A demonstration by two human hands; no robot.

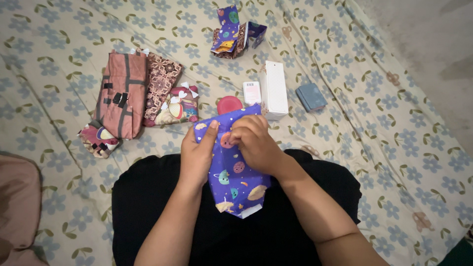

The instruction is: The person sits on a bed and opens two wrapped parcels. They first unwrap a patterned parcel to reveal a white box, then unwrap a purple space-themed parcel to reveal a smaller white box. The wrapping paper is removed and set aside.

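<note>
Over the lap, above the bed [374,148], the parcel [236,172] in purple planet paper lies between both hands, its long axis running away from the body, top pointing at the white box [273,88]. Left hand [197,152] clasps its left edge; right hand [253,143], fingers curled, pinches the paper's top fold.

Two bare forearms are seen from above, with no sleeves reaching the wrists or elbows. No rings, watch or bracelets are shown on the left hand [197,152] or the right hand [256,143]. The fingernails are kept short and unpainted. The lap is covered by a plain black garment [148,207], smooth and without visible pattern, seams or buttons.
</note>
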